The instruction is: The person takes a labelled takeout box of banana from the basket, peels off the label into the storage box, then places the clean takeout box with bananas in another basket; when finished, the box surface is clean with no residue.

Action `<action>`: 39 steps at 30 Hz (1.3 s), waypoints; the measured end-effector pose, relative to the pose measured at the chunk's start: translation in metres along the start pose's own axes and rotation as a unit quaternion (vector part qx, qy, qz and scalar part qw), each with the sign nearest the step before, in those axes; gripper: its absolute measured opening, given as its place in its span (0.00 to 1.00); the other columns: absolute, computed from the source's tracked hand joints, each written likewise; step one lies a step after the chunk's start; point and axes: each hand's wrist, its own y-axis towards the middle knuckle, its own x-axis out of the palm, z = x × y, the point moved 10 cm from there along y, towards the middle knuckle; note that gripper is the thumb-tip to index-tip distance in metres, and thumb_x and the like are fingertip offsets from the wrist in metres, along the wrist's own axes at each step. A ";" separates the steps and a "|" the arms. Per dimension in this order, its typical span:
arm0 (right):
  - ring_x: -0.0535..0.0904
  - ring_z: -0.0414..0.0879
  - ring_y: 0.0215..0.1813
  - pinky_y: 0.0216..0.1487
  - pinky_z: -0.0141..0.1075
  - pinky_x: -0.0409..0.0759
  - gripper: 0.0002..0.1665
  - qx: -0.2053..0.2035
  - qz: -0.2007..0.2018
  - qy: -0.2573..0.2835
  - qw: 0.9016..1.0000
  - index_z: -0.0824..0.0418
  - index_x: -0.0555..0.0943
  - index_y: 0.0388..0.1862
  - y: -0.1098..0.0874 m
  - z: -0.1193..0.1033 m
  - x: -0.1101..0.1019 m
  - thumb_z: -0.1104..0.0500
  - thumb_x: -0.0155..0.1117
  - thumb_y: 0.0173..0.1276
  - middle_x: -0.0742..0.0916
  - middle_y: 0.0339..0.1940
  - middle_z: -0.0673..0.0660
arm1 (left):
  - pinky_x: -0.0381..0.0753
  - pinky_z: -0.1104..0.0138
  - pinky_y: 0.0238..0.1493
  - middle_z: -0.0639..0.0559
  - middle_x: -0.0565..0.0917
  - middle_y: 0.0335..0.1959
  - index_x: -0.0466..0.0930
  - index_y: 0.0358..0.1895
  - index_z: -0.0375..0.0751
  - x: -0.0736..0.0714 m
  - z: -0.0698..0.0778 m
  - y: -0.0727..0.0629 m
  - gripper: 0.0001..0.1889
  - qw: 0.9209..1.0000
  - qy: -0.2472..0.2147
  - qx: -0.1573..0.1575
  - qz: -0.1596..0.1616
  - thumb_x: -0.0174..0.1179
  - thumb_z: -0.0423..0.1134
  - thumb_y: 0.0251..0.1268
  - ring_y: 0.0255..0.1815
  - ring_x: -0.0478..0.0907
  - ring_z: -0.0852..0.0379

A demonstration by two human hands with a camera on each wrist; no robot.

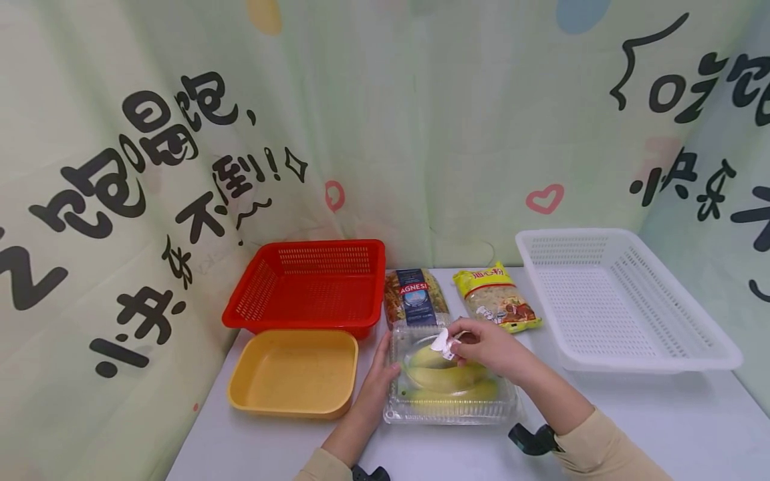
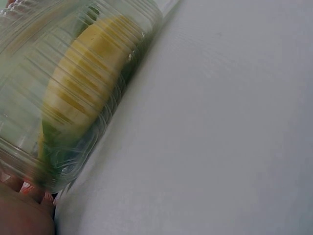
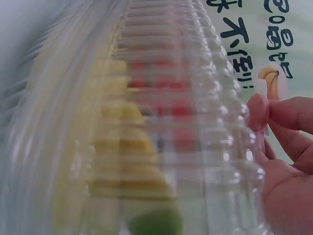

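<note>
A clear plastic clamshell box (image 1: pixel 448 417) with yellow bananas (image 1: pixel 445 379) inside sits on the table; its lid is down. My left hand (image 1: pixel 380 374) rests along the box's left side, fingers extended and thumb at the lid's edge. Above the lid, my right hand (image 1: pixel 490 347) pinches a small white sticker (image 1: pixel 444 344) between thumb and fingertips. In the right wrist view a banana picture shows on the sticker (image 3: pixel 272 81). Through the ribbed wall of the box, the left wrist view shows a banana (image 2: pixel 88 73) with green ends.
Left of the box stand a yellow tub (image 1: pixel 291 409) and, behind it, a red basket (image 1: pixel 303 324). Behind the box lie an AGNESI pasta bag (image 1: pixel 415 300) and a yellow noodle packet (image 1: pixel 499 300). A white basket (image 1: pixel 650 364) stands on the right. A printed curtain (image 1: pixel 421 133) hangs behind.
</note>
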 end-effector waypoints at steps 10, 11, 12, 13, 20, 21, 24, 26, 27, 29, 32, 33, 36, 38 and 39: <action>0.77 0.50 0.43 0.40 0.41 0.82 0.17 -0.014 -0.013 -0.040 0.999 0.50 0.85 0.55 -0.001 -0.006 0.001 0.61 0.59 0.71 0.86 0.52 0.57 | 0.40 0.36 0.77 0.56 0.44 0.83 0.42 0.80 0.61 0.000 -0.001 0.001 0.37 1.000 -0.005 0.003 -0.004 0.46 0.44 0.70 0.83 0.36 0.44; 0.76 0.50 0.44 0.40 0.41 0.82 0.17 -0.014 -0.012 -0.043 0.999 0.49 0.85 0.55 -0.001 -0.005 0.000 0.62 0.59 0.70 0.85 0.55 0.56 | 0.40 0.36 0.77 0.56 0.44 0.83 0.42 0.80 0.61 0.001 -0.001 0.001 0.37 1.000 -0.006 0.003 -0.005 0.46 0.44 0.70 0.83 0.36 0.44; 0.75 0.50 0.46 0.41 0.42 0.82 0.18 -0.016 -0.012 -0.044 0.999 0.49 0.85 0.55 -0.001 -0.005 0.000 0.62 0.59 0.70 0.84 0.58 0.56 | 0.40 0.36 0.77 0.56 0.44 0.83 0.43 0.80 0.61 0.001 -0.001 0.001 0.37 1.000 -0.006 0.004 -0.005 0.46 0.44 0.70 0.83 0.36 0.44; 0.74 0.50 0.47 0.41 0.41 0.82 0.18 -0.017 -0.012 -0.047 0.999 0.49 0.86 0.55 0.000 -0.005 0.000 0.63 0.59 0.70 0.83 0.61 0.55 | 0.40 0.36 0.77 0.56 0.44 0.83 0.43 0.80 0.61 0.001 -0.001 0.001 0.37 1.000 -0.005 0.004 -0.005 0.46 0.44 0.70 0.83 0.36 0.44; 0.74 0.50 0.46 0.37 0.39 0.80 0.20 -0.003 -0.018 -0.044 0.999 0.48 0.86 0.55 0.001 -0.002 0.003 0.65 0.57 0.69 0.83 0.62 0.55 | 0.40 0.37 0.77 0.57 0.44 0.83 0.44 0.80 0.64 0.001 -0.001 0.001 0.37 1.000 -0.003 0.002 -0.004 0.47 0.45 0.70 0.83 0.36 0.45; 0.75 0.50 0.46 0.37 0.39 0.79 0.21 -0.001 -0.019 -0.043 0.999 0.48 0.86 0.55 0.001 -0.001 0.003 0.65 0.57 0.69 0.83 0.62 0.54 | 0.40 0.37 0.77 0.58 0.44 0.83 0.44 0.80 0.64 0.000 -0.001 0.001 0.37 1.000 -0.003 0.001 -0.003 0.47 0.45 0.70 0.83 0.36 0.45; 0.75 0.50 0.48 0.38 0.39 0.79 0.21 0.002 -0.019 -0.044 0.999 0.47 0.86 0.55 0.002 -0.001 0.003 0.65 0.56 0.70 0.83 0.63 0.54 | 0.40 0.36 0.77 0.57 0.44 0.83 0.44 0.80 0.64 0.000 0.000 0.001 0.37 1.000 -0.003 0.000 -0.001 0.47 0.46 0.70 0.83 0.36 0.45; 0.75 0.50 0.49 0.39 0.39 0.80 0.21 0.000 -0.020 -0.042 0.999 0.48 0.85 0.55 0.002 -0.001 0.003 0.65 0.56 0.70 0.82 0.64 0.55 | 0.40 0.37 0.77 0.57 0.44 0.83 0.45 0.80 0.64 0.001 0.000 0.001 0.37 1.000 -0.005 -0.001 0.001 0.47 0.46 0.70 0.83 0.36 0.45; 0.75 0.50 0.50 0.40 0.40 0.80 0.21 -0.002 -0.021 -0.041 0.999 0.48 0.85 0.56 0.001 -0.001 0.003 0.65 0.56 0.70 0.82 0.65 0.55 | 0.40 0.37 0.77 0.57 0.44 0.83 0.44 0.80 0.64 0.001 0.000 0.001 0.37 1.000 -0.006 0.000 0.002 0.48 0.46 0.70 0.83 0.36 0.45; 0.75 0.50 0.49 0.41 0.40 0.81 0.21 -0.002 -0.022 -0.038 0.999 0.48 0.85 0.56 0.001 -0.001 0.004 0.65 0.57 0.70 0.81 0.66 0.56 | 0.40 0.37 0.77 0.57 0.45 0.83 0.44 0.80 0.63 0.001 0.001 0.001 0.37 1.000 -0.006 0.001 0.003 0.48 0.46 0.70 0.83 0.36 0.45; 0.76 0.50 0.48 0.42 0.40 0.81 0.20 -0.002 -0.027 -0.031 0.999 0.49 0.84 0.57 0.001 0.001 0.004 0.64 0.58 0.70 0.79 0.68 0.59 | 0.40 0.37 0.77 0.57 0.45 0.83 0.45 0.80 0.63 0.001 0.002 0.001 0.37 1.000 -0.005 0.001 0.006 0.48 0.46 0.70 0.83 0.37 0.45; 0.76 0.50 0.48 0.42 0.39 0.81 0.20 -0.001 -0.029 -0.029 0.999 0.49 0.84 0.57 0.000 0.002 0.005 0.63 0.59 0.70 0.78 0.68 0.59 | 0.40 0.37 0.77 0.57 0.45 0.83 0.45 0.80 0.63 0.001 0.003 0.000 0.37 1.000 -0.005 0.001 0.007 0.49 0.46 0.70 0.83 0.37 0.46; 0.76 0.50 0.48 0.42 0.38 0.81 0.20 -0.005 -0.036 -0.025 0.999 0.50 0.84 0.58 0.001 0.005 0.006 0.62 0.60 0.69 0.77 0.69 0.61 | 0.40 0.37 0.77 0.57 0.46 0.82 0.46 0.80 0.62 0.000 0.004 0.000 0.37 1.000 -0.004 0.001 0.008 0.49 0.46 0.70 0.83 0.38 0.46; 0.77 0.49 0.47 0.42 0.37 0.82 0.20 -0.008 -0.042 -0.021 0.999 0.51 0.83 0.59 0.001 0.007 0.007 0.62 0.60 0.69 0.77 0.69 0.61 | 0.40 0.38 0.78 0.57 0.47 0.82 0.46 0.80 0.60 -0.001 0.006 -0.001 0.36 1.000 0.003 0.005 0.010 0.48 0.45 0.71 0.83 0.38 0.46; 0.77 0.49 0.47 0.42 0.37 0.82 0.20 -0.009 -0.045 -0.020 0.999 0.51 0.83 0.59 0.002 0.007 0.008 0.62 0.60 0.70 0.77 0.68 0.61 | 0.40 0.39 0.78 0.57 0.47 0.82 0.46 0.80 0.59 -0.002 0.007 -0.001 0.36 1.000 0.009 0.008 0.012 0.48 0.45 0.71 0.83 0.38 0.46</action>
